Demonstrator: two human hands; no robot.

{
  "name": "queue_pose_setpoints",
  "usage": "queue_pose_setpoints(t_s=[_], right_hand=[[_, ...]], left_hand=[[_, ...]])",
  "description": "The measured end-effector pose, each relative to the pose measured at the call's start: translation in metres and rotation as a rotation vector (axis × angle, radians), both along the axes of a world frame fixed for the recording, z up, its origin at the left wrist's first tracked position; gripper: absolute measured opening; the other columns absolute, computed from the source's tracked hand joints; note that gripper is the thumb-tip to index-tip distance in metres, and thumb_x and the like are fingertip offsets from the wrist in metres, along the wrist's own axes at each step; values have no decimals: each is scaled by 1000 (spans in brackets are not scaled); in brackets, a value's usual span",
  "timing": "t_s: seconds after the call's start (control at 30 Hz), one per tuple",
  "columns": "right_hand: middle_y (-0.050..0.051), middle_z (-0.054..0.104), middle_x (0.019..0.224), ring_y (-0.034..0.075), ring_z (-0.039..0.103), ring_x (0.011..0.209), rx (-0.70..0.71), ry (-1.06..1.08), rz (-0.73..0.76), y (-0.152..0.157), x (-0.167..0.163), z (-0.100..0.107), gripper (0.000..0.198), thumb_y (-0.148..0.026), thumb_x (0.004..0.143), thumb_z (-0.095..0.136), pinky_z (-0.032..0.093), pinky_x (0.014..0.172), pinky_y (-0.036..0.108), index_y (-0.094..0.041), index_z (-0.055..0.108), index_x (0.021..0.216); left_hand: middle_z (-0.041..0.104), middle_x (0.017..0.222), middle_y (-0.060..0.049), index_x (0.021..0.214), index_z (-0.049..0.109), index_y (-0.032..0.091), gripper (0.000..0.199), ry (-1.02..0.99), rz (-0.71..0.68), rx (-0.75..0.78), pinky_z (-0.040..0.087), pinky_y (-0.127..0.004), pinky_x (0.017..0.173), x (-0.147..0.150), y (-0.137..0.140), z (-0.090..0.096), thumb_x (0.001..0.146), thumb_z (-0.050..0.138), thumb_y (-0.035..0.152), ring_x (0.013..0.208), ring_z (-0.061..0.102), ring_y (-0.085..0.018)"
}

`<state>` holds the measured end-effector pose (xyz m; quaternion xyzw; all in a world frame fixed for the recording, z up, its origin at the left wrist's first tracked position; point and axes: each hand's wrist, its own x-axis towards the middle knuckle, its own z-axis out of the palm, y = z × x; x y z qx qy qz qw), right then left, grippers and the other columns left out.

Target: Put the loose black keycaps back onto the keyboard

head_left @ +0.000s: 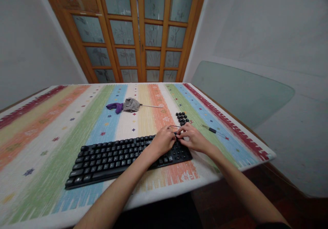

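A black keyboard [112, 159] lies at a slant along the near side of the table. Over its right end, my left hand [165, 139] and my right hand [191, 137] almost meet. Fingers of both hands are bent into pinches close to the top row of the number pad; whatever is between them is too small or hidden to name. A thin dark wire-like line [174, 126] arcs just past my fingertips. Some spots on the right end lack keycaps. Just beyond my right hand, several loose black keycaps [182, 117] lie grouped on the cloth.
A small tool with a dark handle [212, 130] and thin metal end lies right of my right hand. Farther back rests a grey and purple fabric item [131, 105] with a thin rod. A striped cloth [102, 126] covers the table, whose right edge borders a wall.
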<state>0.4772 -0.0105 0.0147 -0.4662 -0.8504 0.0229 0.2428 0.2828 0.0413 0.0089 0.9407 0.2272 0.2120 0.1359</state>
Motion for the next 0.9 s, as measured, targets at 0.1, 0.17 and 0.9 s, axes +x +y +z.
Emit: queue_pose_setpoints(t_s=[0.1, 0.17, 0.9], right_hand=[[8, 70, 100, 25, 55, 93, 18, -30, -34, -2, -2, 0, 14, -17, 84, 66, 51, 86, 43, -22, 78, 80], [8, 69, 105, 26, 55, 96, 23, -30, -45, -3, -2, -1, 14, -19, 85, 66, 50, 88, 44, -23, 80, 82], [9, 66, 107, 25, 59, 102, 107, 27, -151, -14, -12, -15, 24, -25, 95, 57, 50, 95, 47, -23, 78, 83]], left_hand=[[71, 88, -9, 81, 71, 16, 18, 17, 8, 39, 48, -40, 90, 0, -2, 2, 88, 56, 9, 98, 58, -26], [70, 90, -9, 81, 70, 17, 17, 38, 13, 67, 47, -41, 90, -2, -4, 4, 89, 56, 12, 99, 57, -27], [66, 113, -11, 101, 73, 17, 19, 32, -30, 147, 43, -47, 101, -24, -9, 8, 92, 57, 22, 116, 51, -30]])
